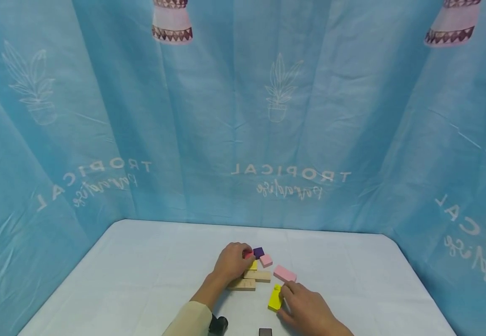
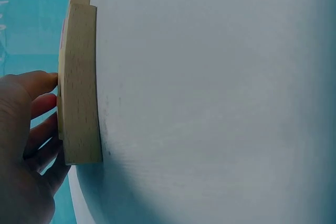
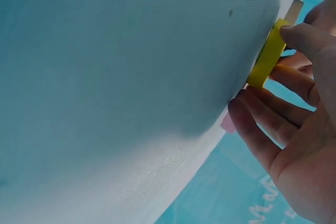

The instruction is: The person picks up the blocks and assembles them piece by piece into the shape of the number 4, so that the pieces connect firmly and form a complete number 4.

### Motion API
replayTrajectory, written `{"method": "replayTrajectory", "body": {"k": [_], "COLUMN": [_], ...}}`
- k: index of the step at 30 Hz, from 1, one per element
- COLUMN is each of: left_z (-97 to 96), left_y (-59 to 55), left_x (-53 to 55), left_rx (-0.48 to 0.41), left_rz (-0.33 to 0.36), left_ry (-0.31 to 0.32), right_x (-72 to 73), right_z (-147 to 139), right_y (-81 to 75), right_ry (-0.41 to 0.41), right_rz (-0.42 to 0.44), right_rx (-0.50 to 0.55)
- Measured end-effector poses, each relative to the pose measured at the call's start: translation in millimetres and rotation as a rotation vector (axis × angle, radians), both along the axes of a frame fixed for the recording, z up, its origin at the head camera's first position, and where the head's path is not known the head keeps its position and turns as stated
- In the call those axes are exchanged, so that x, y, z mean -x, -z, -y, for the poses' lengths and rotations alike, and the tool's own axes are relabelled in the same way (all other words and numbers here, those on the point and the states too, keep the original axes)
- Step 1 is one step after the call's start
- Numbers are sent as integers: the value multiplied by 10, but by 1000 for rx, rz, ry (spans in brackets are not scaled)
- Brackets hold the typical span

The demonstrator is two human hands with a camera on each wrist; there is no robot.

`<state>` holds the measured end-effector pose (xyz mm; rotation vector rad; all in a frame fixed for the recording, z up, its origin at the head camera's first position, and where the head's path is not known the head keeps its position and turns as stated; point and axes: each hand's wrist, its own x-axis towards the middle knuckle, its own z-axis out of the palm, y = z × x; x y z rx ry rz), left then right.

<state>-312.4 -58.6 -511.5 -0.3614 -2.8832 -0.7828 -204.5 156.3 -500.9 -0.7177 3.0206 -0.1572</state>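
Note:
My left hand (image 1: pixel 231 262) pinches a small pinkish-red block (image 1: pixel 248 255) between thumb and fingers, right over a yellow block (image 1: pixel 253 265) that it partly hides. Two plain wooden blocks (image 1: pixel 257 276) lie just in front of that hand, and the nearer wooden block (image 2: pixel 81 85) blocks part of the left wrist view. My right hand (image 1: pixel 308 308) grips a bright yellow block (image 1: pixel 274 298), the thumb at one end in the right wrist view. A pink block (image 1: pixel 285 274) lies just beyond the right fingertips.
Behind the left hand sit a dark purple block (image 1: pixel 259 253) and a smaller pink block (image 1: pixel 266 260). A dark block (image 1: pixel 265 332) shows at the bottom edge. Blue printed curtains (image 1: pixel 293 140) hang around the white table (image 1: pixel 335 252).

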Motion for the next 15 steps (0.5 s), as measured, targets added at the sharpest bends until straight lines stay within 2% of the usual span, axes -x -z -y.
{"method": "replayTrajectory", "body": {"k": [8,15], "left_z": [48,40], "left_y": [1,10], "left_x": [-17,7], "left_rx": [-17,-3], "left_rz": [29,7], "left_ry": [0,21], "right_x": [-23,-43], "right_z": [50,93], "right_y": [-15,-40], "right_ry": [-19,-44], "right_rz": [22,62], "right_rx": [-4,33]}}
